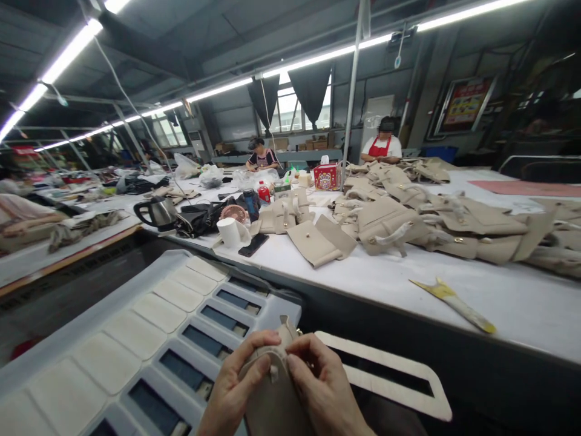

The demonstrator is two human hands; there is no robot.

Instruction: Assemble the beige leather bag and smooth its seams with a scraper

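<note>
Low in the head view, a beige handbag (pixel 273 402) stands upright between my two hands, its curved top edge towards me. My left hand (pixel 238 384) grips that edge on the left, thumb on the near face and fingers behind. On the right side, my right hand (pixel 324 384) pinches the edge near a small metal fitting (pixel 299 332). A small whitish tab (pixel 273 373) shows on the near face below the edge. My fingers hide the exact spot they pinch. Behind my right hand lies a pale frame-shaped piece (pixel 394 362) with a long opening.
Many beige bags (pixel 390 221) are heaped on the white table (pixel 354 303). A yellow-tipped tool (pixel 454 303) lies near its front edge. A phone (pixel 253 244), paper roll (pixel 233 233) and kettle (pixel 157 213) stand left. Pale panels (pixel 136 335) lie beside me. Two people work across the table.
</note>
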